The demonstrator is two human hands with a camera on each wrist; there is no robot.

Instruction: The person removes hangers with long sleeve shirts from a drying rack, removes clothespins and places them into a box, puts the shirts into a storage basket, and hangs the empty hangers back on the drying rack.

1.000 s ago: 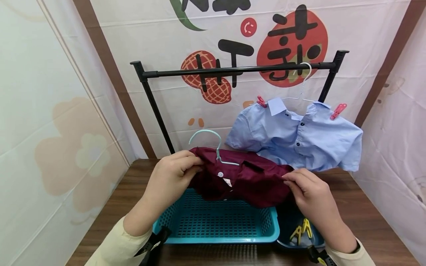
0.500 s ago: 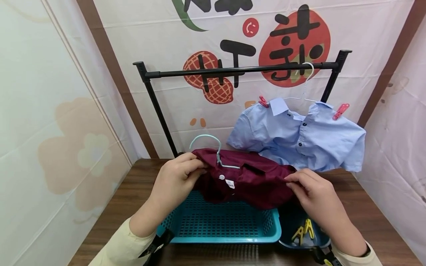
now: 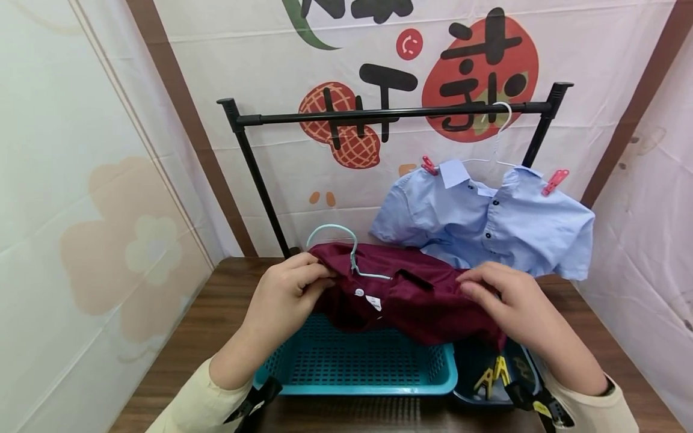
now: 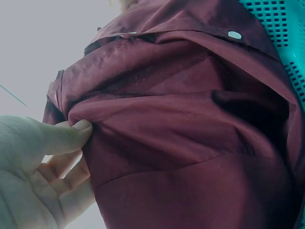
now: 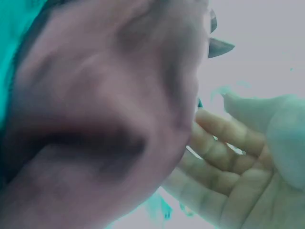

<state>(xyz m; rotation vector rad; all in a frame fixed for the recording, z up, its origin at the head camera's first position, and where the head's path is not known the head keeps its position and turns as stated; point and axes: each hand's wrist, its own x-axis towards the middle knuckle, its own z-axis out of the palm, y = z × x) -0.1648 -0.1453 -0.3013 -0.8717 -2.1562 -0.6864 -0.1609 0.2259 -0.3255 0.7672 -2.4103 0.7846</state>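
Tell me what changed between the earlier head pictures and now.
The right hand has moved slightly up in the head view and loosened its pinch on the maroon shirt, thumb now clear of it; that side of the shirt droops lower, over the blue bin. The hanger sits slightly lower. The left hand still pinches the shirt's other side; the light blue shirt still hangs from the rack.

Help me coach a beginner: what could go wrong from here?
The maroon cloth shirt could slip at the right hand, whose thumb stands clear of the cloth in its wrist view. The thin turquoise hanger, hooked on nothing, might slide out. Either could drop into the rectangular teal plastic basket below.
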